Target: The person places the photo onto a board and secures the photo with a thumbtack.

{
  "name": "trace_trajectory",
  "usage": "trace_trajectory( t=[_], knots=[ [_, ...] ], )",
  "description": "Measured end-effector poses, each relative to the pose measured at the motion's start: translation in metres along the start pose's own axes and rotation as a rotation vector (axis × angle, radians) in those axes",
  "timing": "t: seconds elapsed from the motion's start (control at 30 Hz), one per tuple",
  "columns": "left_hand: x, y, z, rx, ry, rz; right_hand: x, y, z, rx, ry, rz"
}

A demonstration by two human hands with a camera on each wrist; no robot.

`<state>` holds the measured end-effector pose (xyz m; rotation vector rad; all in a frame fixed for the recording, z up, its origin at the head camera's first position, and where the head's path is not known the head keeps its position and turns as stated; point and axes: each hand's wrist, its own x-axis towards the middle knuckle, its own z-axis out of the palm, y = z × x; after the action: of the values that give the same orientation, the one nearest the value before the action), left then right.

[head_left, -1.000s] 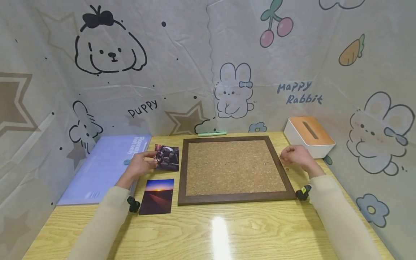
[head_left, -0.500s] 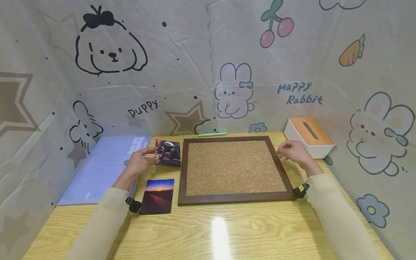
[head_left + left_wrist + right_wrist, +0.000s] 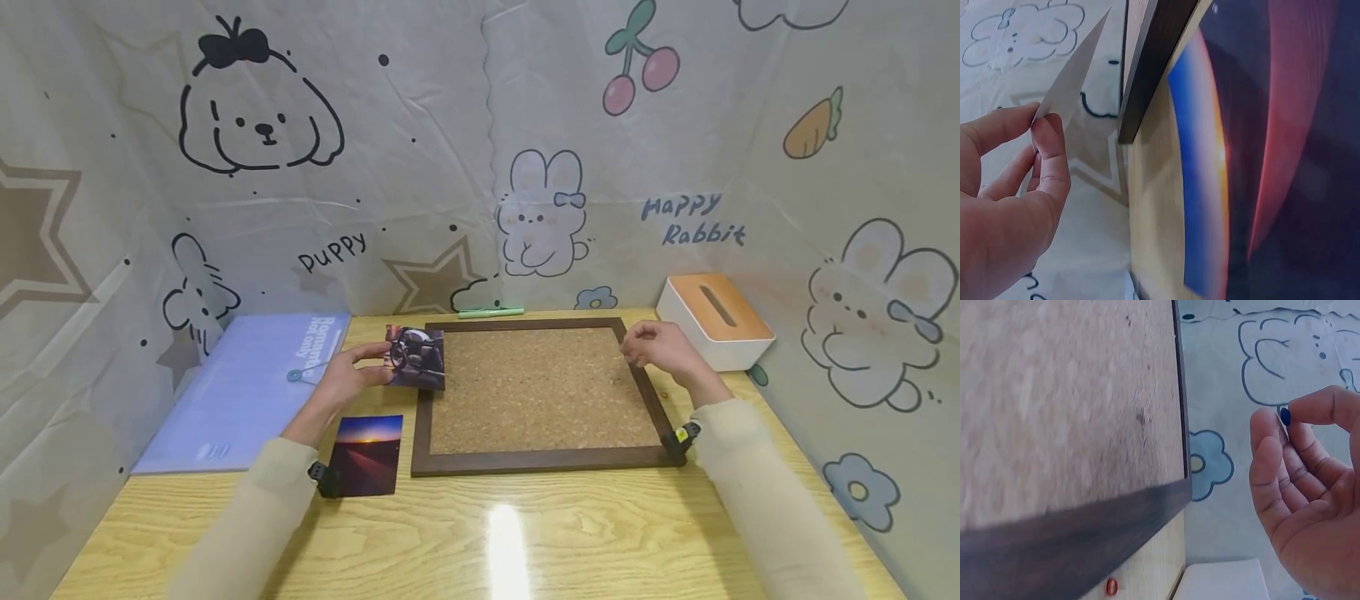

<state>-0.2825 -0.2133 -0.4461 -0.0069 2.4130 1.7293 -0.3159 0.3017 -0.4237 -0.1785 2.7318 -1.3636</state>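
Note:
My left hand (image 3: 343, 390) pinches a small photo of a car interior (image 3: 420, 360) by its left edge. The photo is lifted and its right side overlaps the left frame of a cork board (image 3: 540, 392). From the left wrist, its pale back (image 3: 1072, 81) faces the camera, bent a little. Between thumb and finger, my right hand (image 3: 666, 357) pinches a tiny blue thumbtack (image 3: 1285, 417), held above the board's upper right frame. A sunset photo (image 3: 366, 457) lies flat on the table below my left hand.
A lilac document folder (image 3: 232, 400) lies at the left. Behind the board is a green pen (image 3: 491, 313). The white tissue box with a wooden lid (image 3: 716, 321) stands at the back right. A small red tack (image 3: 1111, 587) lies beside the board.
My left hand has lifted the car photo and carried it right, over the board's left frame. My right hand has moved left and slightly up, to the board's right edge.

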Motion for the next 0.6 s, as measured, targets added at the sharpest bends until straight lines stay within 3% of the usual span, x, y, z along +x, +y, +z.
trace_trajectory(
  t=[0.27, 0.6],
  knots=[
    [-0.001, 0.003, 0.026, -0.015, 0.002, -0.030, 0.004, -0.011, 0.012, 0.017, -0.019, -0.011],
    [-0.002, 0.009, 0.055, -0.020, -0.024, -0.012, 0.011, -0.025, 0.027, -0.011, -0.046, -0.014]
  ],
)
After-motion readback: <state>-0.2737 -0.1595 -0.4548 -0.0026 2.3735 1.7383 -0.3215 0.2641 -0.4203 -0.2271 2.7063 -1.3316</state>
